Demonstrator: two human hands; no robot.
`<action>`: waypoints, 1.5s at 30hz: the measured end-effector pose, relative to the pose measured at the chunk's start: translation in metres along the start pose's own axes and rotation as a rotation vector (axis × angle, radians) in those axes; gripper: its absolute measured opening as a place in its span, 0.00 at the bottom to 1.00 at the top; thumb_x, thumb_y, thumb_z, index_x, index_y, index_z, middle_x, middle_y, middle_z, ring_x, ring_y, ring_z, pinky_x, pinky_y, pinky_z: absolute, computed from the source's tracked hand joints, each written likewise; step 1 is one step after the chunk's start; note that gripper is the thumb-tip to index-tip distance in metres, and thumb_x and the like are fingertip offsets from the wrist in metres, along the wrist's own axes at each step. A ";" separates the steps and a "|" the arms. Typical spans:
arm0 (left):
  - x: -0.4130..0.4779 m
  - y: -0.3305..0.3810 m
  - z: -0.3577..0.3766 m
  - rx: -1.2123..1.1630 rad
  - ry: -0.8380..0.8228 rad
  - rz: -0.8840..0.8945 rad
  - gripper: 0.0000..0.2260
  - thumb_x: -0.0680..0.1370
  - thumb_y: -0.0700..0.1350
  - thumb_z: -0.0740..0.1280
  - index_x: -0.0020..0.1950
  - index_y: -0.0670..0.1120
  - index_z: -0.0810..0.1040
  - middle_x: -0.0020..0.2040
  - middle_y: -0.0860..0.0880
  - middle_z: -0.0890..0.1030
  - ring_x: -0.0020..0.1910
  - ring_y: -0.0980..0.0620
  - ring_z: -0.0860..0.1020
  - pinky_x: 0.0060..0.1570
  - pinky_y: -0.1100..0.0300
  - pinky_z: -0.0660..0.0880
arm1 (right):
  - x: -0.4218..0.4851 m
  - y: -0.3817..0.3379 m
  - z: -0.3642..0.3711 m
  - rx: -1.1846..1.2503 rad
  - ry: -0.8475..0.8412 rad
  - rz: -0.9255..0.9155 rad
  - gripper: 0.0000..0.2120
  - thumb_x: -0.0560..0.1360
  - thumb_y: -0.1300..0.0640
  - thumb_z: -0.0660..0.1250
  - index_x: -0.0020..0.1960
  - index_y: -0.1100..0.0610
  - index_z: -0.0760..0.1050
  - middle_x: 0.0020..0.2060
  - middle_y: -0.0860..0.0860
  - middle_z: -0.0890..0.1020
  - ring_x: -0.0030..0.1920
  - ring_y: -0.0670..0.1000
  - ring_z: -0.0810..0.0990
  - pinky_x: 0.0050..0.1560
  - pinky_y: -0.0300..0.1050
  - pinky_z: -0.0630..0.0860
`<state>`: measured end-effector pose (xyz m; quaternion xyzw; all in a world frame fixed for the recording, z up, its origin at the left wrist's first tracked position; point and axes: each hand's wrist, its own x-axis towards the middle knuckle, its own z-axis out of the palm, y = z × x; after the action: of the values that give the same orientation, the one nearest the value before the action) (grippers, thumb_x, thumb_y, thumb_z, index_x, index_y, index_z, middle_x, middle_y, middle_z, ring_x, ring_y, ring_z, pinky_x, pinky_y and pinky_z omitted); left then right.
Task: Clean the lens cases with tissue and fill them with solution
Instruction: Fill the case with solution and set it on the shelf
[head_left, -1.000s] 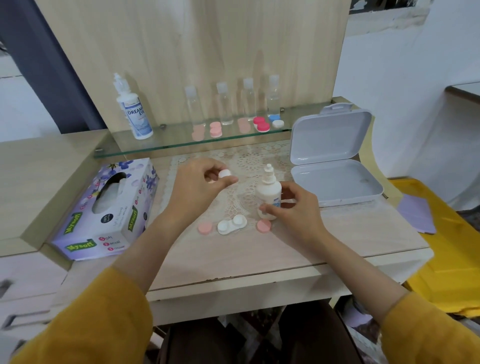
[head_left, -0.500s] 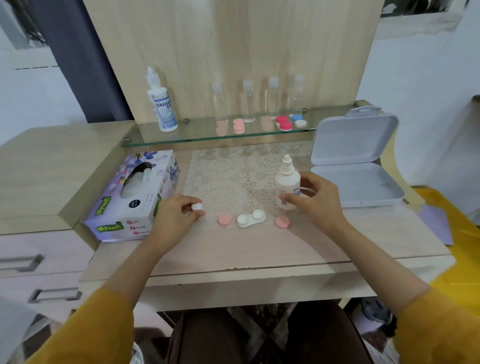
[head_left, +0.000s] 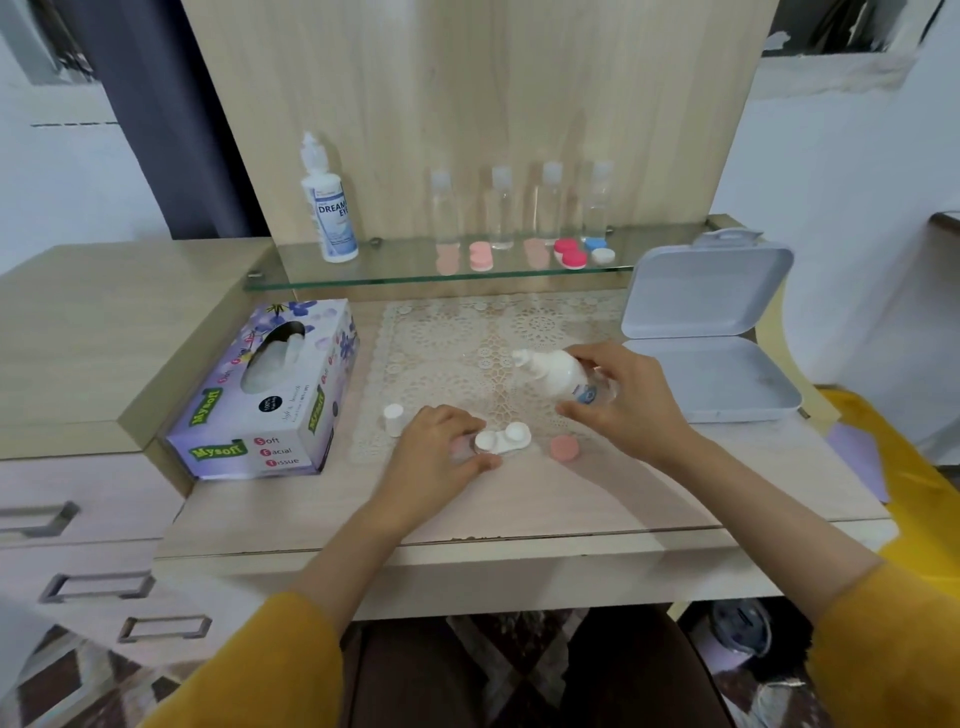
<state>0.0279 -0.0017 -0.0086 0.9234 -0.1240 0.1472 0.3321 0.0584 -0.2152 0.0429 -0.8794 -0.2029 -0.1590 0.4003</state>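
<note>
Desk (head_left: 571, 499): tissue box (head_left: 270, 395); lace mat (head_left: 457, 343); hinged box (head_left: 711, 374)

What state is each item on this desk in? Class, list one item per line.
lens case, both lids off, held by left hand
small solution bottle, uncapped, tilted, held by right hand
white cap, off, standing upright
pink lid, off, lying right of case
grey box, lid open
tissue box, opened, tissue showing
large bottle, upright, capped

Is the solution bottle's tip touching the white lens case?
Apart. Head view: the solution bottle, tilted in the right hand, has lace mat showing between its tip and the white lens case.
</note>
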 end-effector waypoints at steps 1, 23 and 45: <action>0.001 -0.001 0.001 -0.027 0.018 -0.016 0.14 0.67 0.46 0.75 0.51 0.45 0.82 0.50 0.51 0.79 0.50 0.55 0.71 0.52 0.71 0.65 | -0.001 0.001 0.001 -0.039 -0.015 -0.035 0.22 0.63 0.63 0.76 0.56 0.59 0.78 0.47 0.52 0.80 0.47 0.51 0.75 0.49 0.42 0.69; -0.001 -0.004 -0.003 -0.156 0.005 -0.076 0.10 0.68 0.46 0.74 0.49 0.48 0.83 0.48 0.55 0.78 0.52 0.53 0.74 0.54 0.62 0.70 | 0.016 0.005 0.016 -0.561 -0.120 -0.551 0.27 0.49 0.71 0.76 0.47 0.61 0.81 0.39 0.54 0.82 0.38 0.60 0.78 0.41 0.47 0.73; -0.002 -0.003 -0.005 -0.203 -0.015 -0.119 0.11 0.68 0.47 0.75 0.50 0.49 0.83 0.49 0.56 0.77 0.53 0.55 0.74 0.54 0.60 0.71 | 0.027 0.002 0.019 -0.647 -0.019 -0.726 0.27 0.46 0.66 0.81 0.46 0.57 0.82 0.39 0.52 0.81 0.42 0.57 0.77 0.50 0.67 0.72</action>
<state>0.0262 0.0040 -0.0075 0.8919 -0.0856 0.1070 0.4310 0.0849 -0.1953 0.0415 -0.8325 -0.4405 -0.3352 0.0231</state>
